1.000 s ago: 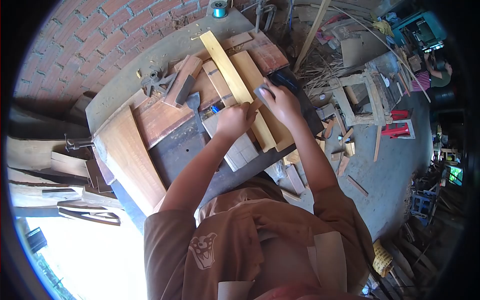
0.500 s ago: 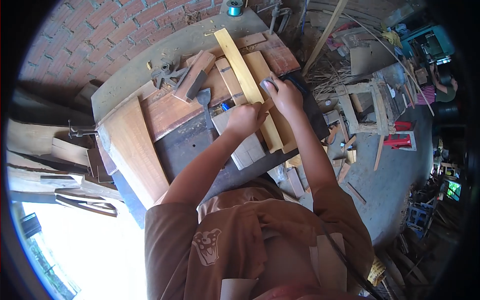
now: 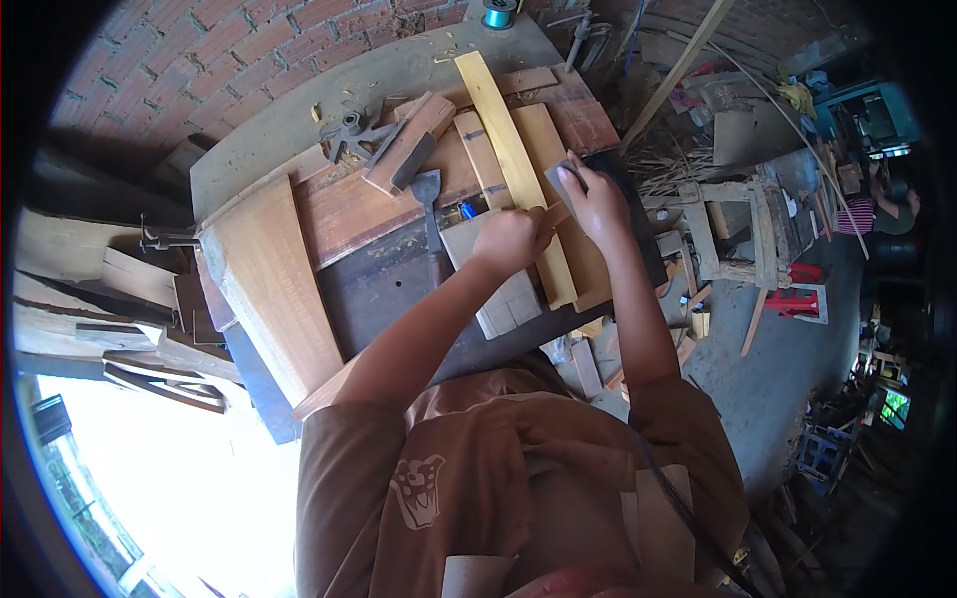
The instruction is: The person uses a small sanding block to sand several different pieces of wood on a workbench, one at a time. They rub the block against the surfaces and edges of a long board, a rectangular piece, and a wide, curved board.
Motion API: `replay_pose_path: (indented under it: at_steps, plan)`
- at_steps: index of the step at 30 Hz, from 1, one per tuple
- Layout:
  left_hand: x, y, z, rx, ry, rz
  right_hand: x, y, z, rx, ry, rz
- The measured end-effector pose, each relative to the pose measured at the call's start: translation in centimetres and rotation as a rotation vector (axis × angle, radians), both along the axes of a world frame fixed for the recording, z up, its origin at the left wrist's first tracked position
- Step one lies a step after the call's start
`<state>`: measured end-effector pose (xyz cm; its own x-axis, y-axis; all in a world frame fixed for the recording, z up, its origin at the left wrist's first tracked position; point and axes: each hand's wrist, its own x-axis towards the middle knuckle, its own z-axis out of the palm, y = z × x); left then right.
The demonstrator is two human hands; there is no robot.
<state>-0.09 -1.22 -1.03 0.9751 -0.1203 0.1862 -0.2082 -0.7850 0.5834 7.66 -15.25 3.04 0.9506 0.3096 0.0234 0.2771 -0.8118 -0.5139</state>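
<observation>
Grey and dusty, my workbench (image 3: 239, 142) runs out from below my chest toward the brick wall. A wide tan board (image 3: 274, 279) lies along its left side. A long yellow strip (image 3: 513, 149) points away from me between my arms, with a broad light-brown plank (image 3: 543, 140) on its right. Near me, left of the strip, is a pale block (image 3: 508, 299), and a flat-bladed scraper (image 3: 427, 189) lies just beside it. Farther off, a dark metal fitting (image 3: 349, 135) sits left of a reddish wood block (image 3: 417, 140).

My left hand (image 3: 513, 242) is curled closed, thumb and fingers pinching a small wooden piece (image 3: 558, 213) that sticks out to the right, over the strip and plank. I can't tell whether it touches them. My right hand (image 3: 601, 204) has its fingers bent, gripping a little grey pad (image 3: 563, 179) above the plank, just beyond the piece; what the pad is made of, I can't tell.

A blue spool (image 3: 498, 12) stands at the bench's far edge, and a tiny blue object (image 3: 468, 210) lies by the scraper.
</observation>
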Motion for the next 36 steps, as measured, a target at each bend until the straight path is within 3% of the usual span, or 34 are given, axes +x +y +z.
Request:
replay_pose_path:
  at_steps: [3,5,10,15,20,26,33,36]
  plan:
    - [-0.2,-0.2,0.3,-0.008,0.038,-0.006,-0.9,0.0,0.4,-0.117,-0.105,0.037]
    - [-0.1,-0.1,0.3,-0.007,0.06,0.013,-3.4,-0.7,-0.3,-0.25,-0.384,0.01]
    - [0.2,0.0,-0.2,-0.012,0.039,-0.009,-1.5,0.6,-0.2,-0.28,-0.272,-0.027]
    - [-0.1,-0.3,0.2,0.021,-0.011,0.013,0.3,2.1,-1.6,-0.36,-0.504,0.049]
    - [-0.1,-0.2,-0.1,-0.01,0.029,0.013,-1.6,-1.3,-2.1,-0.252,-0.135,-0.074]
    - [-0.1,-0.3,0.3,-0.005,0.05,0.016,-1.1,-2.3,-2.4,0.01,-0.032,-0.108]
    - [-0.1,-0.3,0.0,-0.012,0.047,-0.002,-0.5,-0.6,0.1,-0.081,-0.044,0.05]
    - [0.0,-0.4,-0.3,-0.028,0.014,0.016,-2.6,-1.2,0.1,-0.129,-0.176,0.023]
